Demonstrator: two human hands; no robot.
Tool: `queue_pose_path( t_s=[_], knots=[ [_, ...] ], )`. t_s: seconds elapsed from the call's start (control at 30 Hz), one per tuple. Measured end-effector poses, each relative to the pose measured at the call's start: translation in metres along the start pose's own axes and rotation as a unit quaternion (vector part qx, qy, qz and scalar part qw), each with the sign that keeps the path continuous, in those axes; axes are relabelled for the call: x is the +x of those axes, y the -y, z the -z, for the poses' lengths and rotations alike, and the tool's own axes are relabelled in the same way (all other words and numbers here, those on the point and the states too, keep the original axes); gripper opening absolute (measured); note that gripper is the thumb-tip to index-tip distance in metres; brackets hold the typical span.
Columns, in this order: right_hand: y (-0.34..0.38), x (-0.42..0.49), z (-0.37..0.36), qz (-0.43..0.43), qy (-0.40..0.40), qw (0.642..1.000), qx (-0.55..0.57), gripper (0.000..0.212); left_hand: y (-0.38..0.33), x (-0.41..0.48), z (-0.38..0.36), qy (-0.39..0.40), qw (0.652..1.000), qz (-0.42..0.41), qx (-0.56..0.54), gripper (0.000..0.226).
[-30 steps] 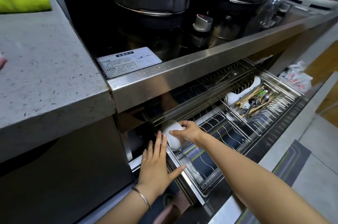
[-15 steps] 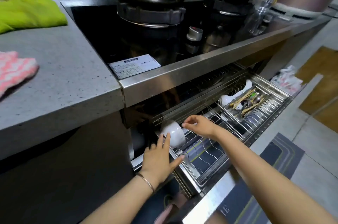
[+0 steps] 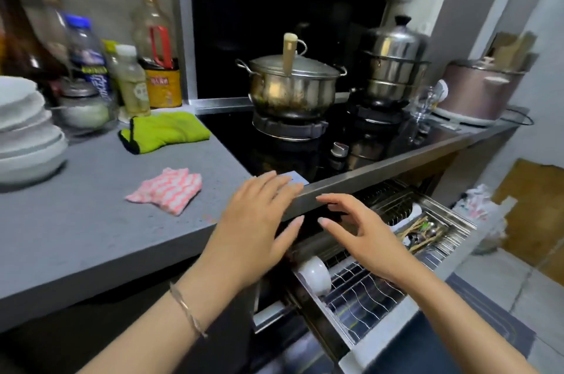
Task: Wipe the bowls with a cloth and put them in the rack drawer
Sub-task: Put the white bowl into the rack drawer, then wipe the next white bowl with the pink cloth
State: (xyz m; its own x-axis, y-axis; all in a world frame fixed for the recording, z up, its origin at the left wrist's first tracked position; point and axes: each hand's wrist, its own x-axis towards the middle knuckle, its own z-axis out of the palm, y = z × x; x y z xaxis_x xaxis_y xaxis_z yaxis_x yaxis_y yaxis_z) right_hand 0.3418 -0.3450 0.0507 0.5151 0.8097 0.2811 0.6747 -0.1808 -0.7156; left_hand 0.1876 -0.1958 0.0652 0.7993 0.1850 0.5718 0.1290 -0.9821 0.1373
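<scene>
Hovering above the open rack drawer [image 3: 363, 294], both hands are empty. The left hand [image 3: 256, 221] has its fingers straight and spread over the steel edge where worktop [image 3: 76, 221] meets hob; I cannot tell if it touches. The right hand [image 3: 363, 233] is splayed, fingers a little bent, gripping nothing.

What worries me is the stack of bowls [image 3: 30, 154] at the far left of the worktop. It sits uneven and tall, and a one-handed pull on the top one could drag those beneath it. The pink checked cloth [image 3: 168, 189] lies crumpled between that stack and the hands, well apart from both, so a bowl might get carried over unwiped if the cloth is skipped. The drawer juts out low in front of the person; a knock from a leg, or a hard shove shut, would rattle what is inside.

In the drawer, one white bowl [image 3: 316, 274] leans tipped in the wires at the near left end, the wire slots beside it bare. At the far end a cutlery basket [image 3: 457, 218] holds chopsticks and spoons. On the hob, the lidded pot [image 3: 293, 84] and steamer [image 3: 393, 62] hide their contents.
</scene>
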Motion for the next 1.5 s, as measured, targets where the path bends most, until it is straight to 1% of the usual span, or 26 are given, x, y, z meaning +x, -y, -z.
queue_pose_path(
  t_s=[0.07,0.13,0.23,0.3,0.4,0.53,0.6,0.63,0.73,0.77,0.83,0.87,0.93,1.0,1.03,1.07,1.1,1.17,1.23,1.3,1.37,1.4,1.47,1.5],
  knots=[
    [0.032,0.011,-0.014,0.043,0.015,0.999,-0.006,0.038,0.026,-0.012,0.025,-0.012,0.999,0.037,0.023,0.048],
    [0.058,0.023,-0.032,0.073,0.047,0.996,-0.012,0.038,0.054,-0.027,0.045,0.006,0.996,0.081,0.025,0.05],
    [0.087,0.045,-0.063,0.095,0.094,0.991,-0.012,0.036,0.091,-0.049,0.068,0.026,0.99,0.142,0.01,0.06],
    [0.1,0.06,-0.084,0.113,0.114,0.987,-0.02,0.034,0.111,-0.062,0.079,0.025,0.986,0.166,0.01,0.067],
    [0.113,0.081,-0.108,0.149,0.151,0.974,-0.076,0.03,0.132,-0.079,0.094,0.026,0.98,0.195,0.012,0.071],
    [0.119,0.101,-0.123,0.189,0.189,0.947,-0.18,0.028,0.145,-0.096,0.11,0.026,0.975,0.219,-0.009,0.073],
    [0.12,0.107,-0.127,0.191,0.191,0.937,-0.222,0.024,0.147,-0.102,0.117,0.027,0.973,0.227,-0.023,0.069],
    [0.121,0.109,-0.129,0.191,0.182,0.937,-0.231,0.021,0.148,-0.104,0.119,0.023,0.973,0.23,-0.027,0.063],
    [0.119,0.115,-0.133,0.188,0.157,0.941,-0.233,0.017,0.149,-0.107,0.122,0.003,0.97,0.239,-0.049,0.035],
    [0.119,0.117,-0.134,0.187,0.154,0.942,-0.233,0.016,0.15,-0.107,0.121,-0.004,0.969,0.24,-0.066,0.03],
    [0.123,0.121,-0.136,0.177,0.14,0.956,-0.189,0.012,0.148,-0.104,0.121,-0.011,0.965,0.24,-0.108,0.027],
    [0.128,0.123,-0.136,0.171,0.129,0.968,-0.134,0.008,0.146,-0.103,0.121,-0.008,0.962,0.239,-0.129,0.029],
    [0.147,0.123,-0.135,0.164,0.107,0.981,-0.01,0.006,0.144,-0.099,0.12,0.004,0.952,0.249,-0.176,0.046],
    [0.171,0.119,-0.132,0.17,0.112,0.975,0.093,0.009,0.14,-0.092,0.122,0.016,0.94,0.262,-0.219,0.061],
    [0.181,0.116,-0.132,0.174,0.122,0.969,0.13,0.009,0.139,-0.09,0.123,0.011,0.933,0.265,-0.241,0.065],
    [0.19,0.115,-0.133,0.177,0.128,0.963,0.158,0.008,0.138,-0.087,0.124,-0.001,0.925,0.266,-0.27,0.061],
    [0.198,0.113,-0.134,0.177,0.128,0.959,0.183,0.008,0.138,-0.087,0.126,-0.017,0.913,0.269,-0.306,0.051],
    [0.206,0.112,-0.138,0.165,0.112,0.954,0.226,0.006,0.137,-0.09,0.131,-0.052,0.877,0.283,-0.384,0.026],
    [0.209,0.112,-0.141,0.15,0.092,0.95,0.257,0.005,0.137,-0.096,0.136,-0.088,0.844,0.305,-0.432,0.016],
    [0.209,0.112,-0.146,0.133,0.077,0.952,0.263,0.004,0.138,-0.101,0.144,-0.1,0.822,0.331,-0.453,0.013],
    [0.209,0.112,-0.15,0.103,0.084,0.952,0.276,0.006,0.142,-0.102,0.152,-0.1,0.815,0.341,-0.458,0.015],
    [0.21,0.113,-0.151,0.079,0.101,0.946,0.297,0.008,0.144,-0.103,0.157,-0.107,0.816,0.341,-0.454,0.014],
    [0.211,0.116,-0.151,0.022,0.176,0.916,0.359,0.024,0.149,-0.102,0.168,-0.132,0.819,0.332,-0.45,0.009],
    [0.211,0.119,-0.15,0.002,0.23,0.895,0.382,0.033,0.151,-0.101,0.173,-0.14,0.829,0.319,-0.438,0.007]
  ],
)
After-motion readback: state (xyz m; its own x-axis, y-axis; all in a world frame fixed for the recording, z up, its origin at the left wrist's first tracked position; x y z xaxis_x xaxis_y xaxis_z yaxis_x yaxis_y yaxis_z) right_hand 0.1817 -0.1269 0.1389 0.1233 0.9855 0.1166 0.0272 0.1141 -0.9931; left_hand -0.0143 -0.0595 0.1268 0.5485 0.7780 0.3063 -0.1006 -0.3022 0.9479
